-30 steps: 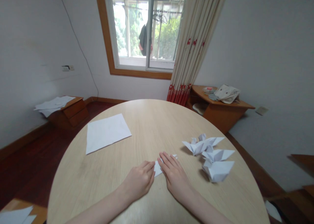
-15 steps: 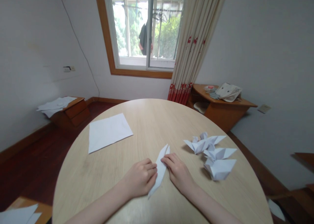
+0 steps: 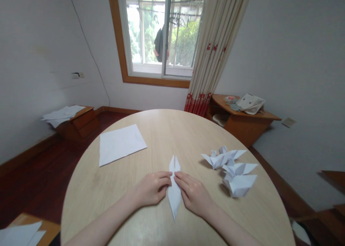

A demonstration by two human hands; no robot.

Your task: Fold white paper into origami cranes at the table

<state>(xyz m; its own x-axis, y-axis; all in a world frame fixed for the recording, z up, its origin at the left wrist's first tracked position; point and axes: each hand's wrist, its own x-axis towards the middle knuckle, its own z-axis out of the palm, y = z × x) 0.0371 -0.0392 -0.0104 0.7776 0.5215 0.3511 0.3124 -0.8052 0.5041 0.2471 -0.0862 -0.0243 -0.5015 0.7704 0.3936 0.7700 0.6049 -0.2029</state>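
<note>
**Folded paper diamond (image 3: pixel 174 199) lies lengthwise between left hand (image 3: pixel 151 189) and right hand (image 3: pixel 193 196)**

The folded paper diamond is laid flat on a round light-wood table (image 3: pixel 91 188), its long axis running almost straight away from the camera wearer. One sharp tip is directed toward the body, below the hands. The far end appears to be divided by a short slit into two narrow points, which are left uncovered beyond the fingertips.

Neither hand can be called the nearer: the paper is centred between them, and the fingertips of each are brought against it from its own side, at about the same point along its upper half. Both hands are kept palm down, with the fingers extended and close together. Contact with the long edges is seen, but whether the paper is pinched or only pressed to the table cannot be told from this overhead view.

Three folded paper figures (image 3: pixel 238 169) are clustered beyond the right hand, well apart from it. A flat white paper sheet (image 3: pixel 120 144) is placed beyond the left hand, also well apart.
</note>
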